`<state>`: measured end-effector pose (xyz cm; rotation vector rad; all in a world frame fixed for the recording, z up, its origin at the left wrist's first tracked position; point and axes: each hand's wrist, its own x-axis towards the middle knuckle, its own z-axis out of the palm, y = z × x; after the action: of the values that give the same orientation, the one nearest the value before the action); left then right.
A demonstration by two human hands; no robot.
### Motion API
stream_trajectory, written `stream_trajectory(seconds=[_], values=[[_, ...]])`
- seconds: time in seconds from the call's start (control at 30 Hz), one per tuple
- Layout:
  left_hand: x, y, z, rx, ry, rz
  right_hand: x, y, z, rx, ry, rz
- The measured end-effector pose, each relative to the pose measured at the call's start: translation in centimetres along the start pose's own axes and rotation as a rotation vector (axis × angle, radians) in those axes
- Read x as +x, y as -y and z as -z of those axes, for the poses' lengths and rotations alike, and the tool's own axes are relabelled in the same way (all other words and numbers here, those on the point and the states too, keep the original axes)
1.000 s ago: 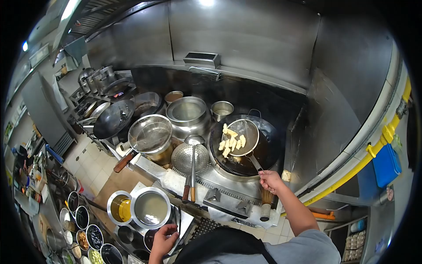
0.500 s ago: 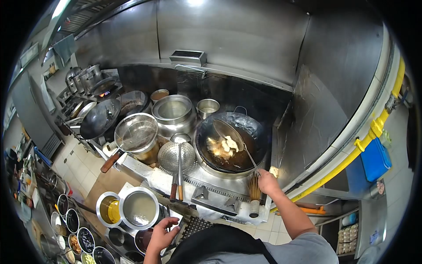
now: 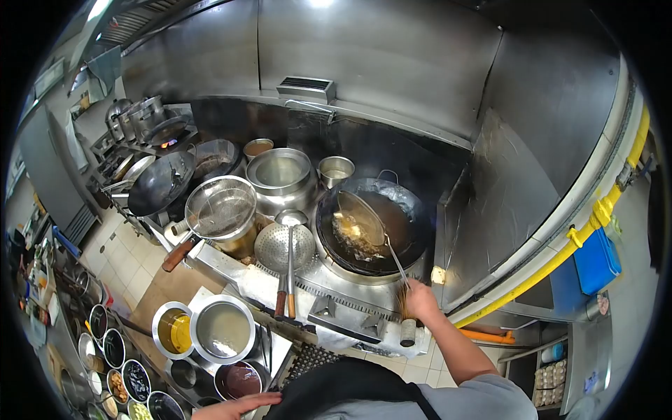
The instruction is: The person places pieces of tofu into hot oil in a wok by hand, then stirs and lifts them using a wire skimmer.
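Note:
My right hand (image 3: 421, 301) is wrapped round the long handle of a skimmer (image 3: 369, 217). The skimmer's round head is tilted inside a black wok (image 3: 414, 210), over bubbling brown oil. Pale yellow, frying food (image 3: 344, 225) shows beside and partly behind the skimmer. Low in the view, my left hand (image 3: 241, 404) holds nothing, its fingers stretched out in front of my apron. Closest to it is a metal pot of dark red liquid (image 3: 240, 380).
Left of the wok lie a perforated ladle (image 3: 283, 246) and a solid ladle (image 3: 291, 218). A mesh strainer (image 3: 221, 208) rests on a pot. A bamboo brush (image 3: 404, 306) stands by my right hand. Pots of yellow oil (image 3: 180, 333) and cloudy liquid (image 3: 225, 329) sit at lower left.
The skimmer head now covers more of the food, which lies lower in the oil. My left hand has moved down and left, its curled fingers straightening and uncovering the red liquid.

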<state>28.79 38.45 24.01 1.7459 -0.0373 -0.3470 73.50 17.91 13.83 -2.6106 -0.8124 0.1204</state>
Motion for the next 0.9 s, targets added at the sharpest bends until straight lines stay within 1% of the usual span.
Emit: stream_trajectory(seconds=[0.03,0.07,0.1,0.13,0.17,0.23,0.3,0.33,0.37,0.4,0.43,0.47,0.5,0.57,0.63,0.7,0.73,0.77,0.83,0.87,0.9], values=[[0.5,-0.2,-0.9,0.003,-0.003,0.0,0.8,-0.2,-0.2,0.025,-0.05,0.037],[1.5,-1.0,-2.3,-0.184,-0.193,0.109,1.3,0.1,0.2,0.062,-0.108,0.032],[1.9,-1.2,-3.3,-0.371,-0.385,0.216,1.4,0.5,0.7,0.068,-0.108,0.038],[2.0,3.1,-3.3,-0.268,-0.399,0.099,0.7,1.6,2.0,0.071,-0.096,0.006],[3.0,8.3,-3.4,-0.094,-0.497,-0.114,0.1,2.3,3.1,0.073,-0.085,-0.026],[4.7,10.8,-3.5,0.09,-0.591,-0.334,-0.3,2.3,3.4,0.103,-0.076,-0.012],[7.1,9.5,-4.9,-0.014,-0.922,-0.231,-0.4,1.6,2.3,0.064,-0.006,-0.037],[7.7,9.2,-5.1,-0.013,-0.921,-0.231,0.3,1.1,1.3,0.05,0.013,-0.017],[8.3,8.9,-5.1,-0.13,-0.953,-0.232,1.3,0.2,0.2,0.051,0.013,-0.02],[8.7,8.5,-5.0,-0.249,-0.981,-0.231,2.4,-1.0,-0.8,0.077,-0.066,0.084],[8.7,7.9,-4.8,-0.249,-0.979,-0.232,3.1,-1.2,-0.8,0.102,-0.146,0.19],[8.4,7.2,-4.4,-0.109,-0.92,-0.213,4.1,-1.4,-0.7,0.228,-0.024,0.017],[8.2,6.9,-4.2,0.031,-0.859,-0.194,4.7,-1.8,-0.5,0.23,-0.024,0.018],[8.0,7.4,-4.1,0.042,-0.829,-0.216,5.5,-2.5,0.6,0.284,-0.084,0.016],[7.8,7.4,-4.1,0.058,-0.793,-0.246,6.0,-3.4,1.4,0.267,-0.139,0.004],[7.6,6.8,-4.4,0.048,-0.779,-0.248,6.4,-4.4,1.8,0.143,-0.233,-0.062],[7.4,7.7,-4.3,-0.067,-0.739,-0.267,6.1,-4.3,2.1,0.115,-0.241,-0.094],[7.4,8.3,-4.8,-0.06,-0.735,-0.272,6.2,-5.1,1.6,0.119,-0.249,-0.095],[7.6,8.4,-5.8,-0.305,-0.766,-0.221,6.1,-6.7,0.1,-0.032,-0.324,0.06],[7.6,9.2,-5.3,-0.208,-0.694,-0.311,5.6,-6.2,-0.1,-0.029,-0.328,0.064],[7.5,9.3,-5.3,-0.203,-0.698,-0.317,4.6,-4.4,0.4,0.305,-0.104,-0.211]])
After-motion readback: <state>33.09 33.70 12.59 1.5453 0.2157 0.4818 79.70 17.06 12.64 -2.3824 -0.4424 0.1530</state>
